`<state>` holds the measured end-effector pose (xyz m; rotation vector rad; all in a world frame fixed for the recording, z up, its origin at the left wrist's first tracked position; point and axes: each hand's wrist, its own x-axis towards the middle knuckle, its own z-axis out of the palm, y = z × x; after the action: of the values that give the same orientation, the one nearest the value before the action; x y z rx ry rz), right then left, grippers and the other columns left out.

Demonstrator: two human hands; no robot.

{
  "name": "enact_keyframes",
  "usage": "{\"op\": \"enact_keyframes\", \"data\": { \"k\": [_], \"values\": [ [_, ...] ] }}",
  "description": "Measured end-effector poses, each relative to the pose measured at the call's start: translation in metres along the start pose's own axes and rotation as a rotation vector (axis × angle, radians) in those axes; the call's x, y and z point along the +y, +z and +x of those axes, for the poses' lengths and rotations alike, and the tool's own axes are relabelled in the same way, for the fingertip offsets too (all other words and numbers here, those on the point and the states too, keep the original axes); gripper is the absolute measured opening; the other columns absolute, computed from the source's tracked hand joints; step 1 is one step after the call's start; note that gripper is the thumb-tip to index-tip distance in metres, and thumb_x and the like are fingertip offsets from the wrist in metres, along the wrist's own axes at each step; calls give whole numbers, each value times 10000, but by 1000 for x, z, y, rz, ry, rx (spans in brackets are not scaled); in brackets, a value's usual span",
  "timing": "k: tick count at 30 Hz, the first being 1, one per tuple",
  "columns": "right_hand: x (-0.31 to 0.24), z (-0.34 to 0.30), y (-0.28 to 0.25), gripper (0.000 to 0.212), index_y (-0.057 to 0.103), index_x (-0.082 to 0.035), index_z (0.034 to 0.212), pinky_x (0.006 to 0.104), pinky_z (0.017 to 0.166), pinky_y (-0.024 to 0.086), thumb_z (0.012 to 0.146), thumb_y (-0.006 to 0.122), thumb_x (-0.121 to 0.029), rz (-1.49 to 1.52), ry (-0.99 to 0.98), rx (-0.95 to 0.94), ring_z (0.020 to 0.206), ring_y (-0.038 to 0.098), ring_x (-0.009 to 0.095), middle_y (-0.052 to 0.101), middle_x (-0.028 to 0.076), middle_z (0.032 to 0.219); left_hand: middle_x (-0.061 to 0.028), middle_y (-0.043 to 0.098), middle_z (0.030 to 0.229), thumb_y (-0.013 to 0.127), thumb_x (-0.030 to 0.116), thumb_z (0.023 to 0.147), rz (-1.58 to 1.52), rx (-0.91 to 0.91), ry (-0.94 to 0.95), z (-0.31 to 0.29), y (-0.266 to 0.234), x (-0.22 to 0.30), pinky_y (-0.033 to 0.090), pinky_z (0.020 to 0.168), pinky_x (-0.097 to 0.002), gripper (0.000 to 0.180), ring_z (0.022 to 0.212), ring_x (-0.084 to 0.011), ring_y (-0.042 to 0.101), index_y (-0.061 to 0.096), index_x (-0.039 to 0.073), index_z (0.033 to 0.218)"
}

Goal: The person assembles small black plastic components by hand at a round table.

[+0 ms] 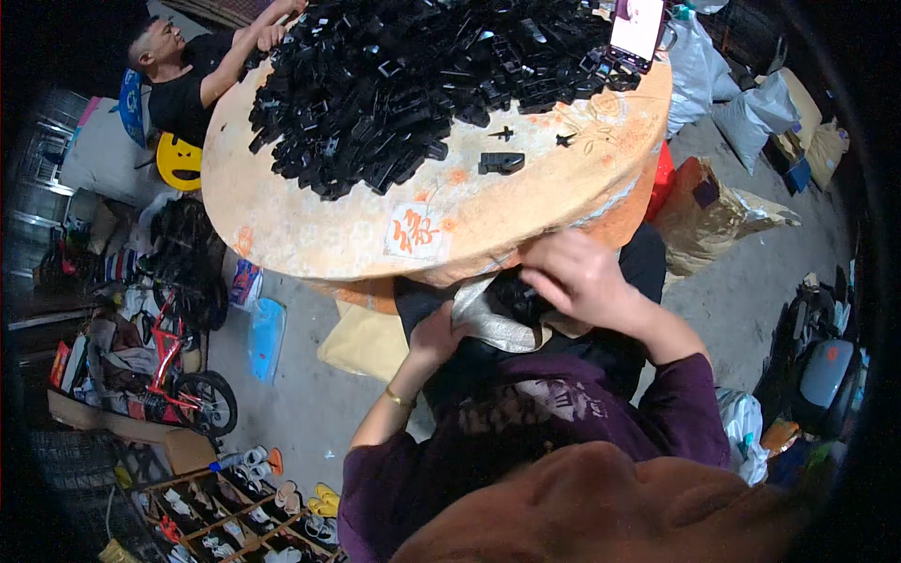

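Observation:
In my lap, below the table's near edge, sits a whitish woven sack (490, 328) with its mouth open and black pieces (514, 293) inside. My left hand (437, 335) is closed on the sack's left rim. Over the right side of the opening is my right hand (580, 280), its fingers curled; whatever they hold, if anything, is hidden. A large heap of black plastic parts (404, 94) covers the far part of the round table (319, 239). Nearer me lie one loose black part (501, 163) and two small black pieces, one a cross shape (504, 134).
Across the table at the far left, another person (192, 89) reaches into the heap. A lit phone (638, 33) stands at the far right edge. Filled sacks (718, 230) are on the floor at right. At left are a yellow stool (178, 161), a red bicycle (169, 352) and shoe shelves (225, 525).

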<state>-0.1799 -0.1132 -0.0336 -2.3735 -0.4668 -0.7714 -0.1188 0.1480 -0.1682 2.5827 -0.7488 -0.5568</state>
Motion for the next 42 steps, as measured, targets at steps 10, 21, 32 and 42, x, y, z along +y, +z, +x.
{"op": "enact_keyframes", "data": {
  "k": [10, 21, 32, 42],
  "values": [
    [41, 42, 21, 260, 611, -50, 981, 377, 743, 437, 728, 647, -97, -51, -52, -78, 855, 563, 278, 596, 105, 953, -140, 627, 841, 662, 94, 763, -201, 438, 359, 8, -166, 69, 501, 639, -302, 254, 687, -209, 623, 620, -3, 994],
    [38, -9, 17, 170, 626, -65, 845, 339, 680, 457, 689, 634, -131, -115, -244, -449, 774, 570, 234, 578, 70, 802, -176, 508, 872, 643, 86, 720, 310, 532, 518, 110, -182, 86, 468, 731, -405, 174, 829, -333, 543, 530, -7, 815],
    [80, 140, 2, 274, 614, -53, 997, 353, 697, 500, 725, 605, -86, -275, -136, 173, 844, 587, 259, 600, 109, 905, -160, 589, 811, 637, 149, 750, 389, 510, 468, 153, -172, 127, 480, 696, -412, 231, 793, -337, 581, 503, 6, 872],
    [117, 181, 43, 220, 630, -73, 939, 395, 719, 493, 727, 574, -91, -340, 64, 65, 818, 597, 301, 596, 122, 837, -98, 568, 990, 493, 48, 900, -932, 399, 510, 154, -205, 120, 546, 717, -275, 321, 845, -153, 602, 456, -10, 1214]
  ]
}}
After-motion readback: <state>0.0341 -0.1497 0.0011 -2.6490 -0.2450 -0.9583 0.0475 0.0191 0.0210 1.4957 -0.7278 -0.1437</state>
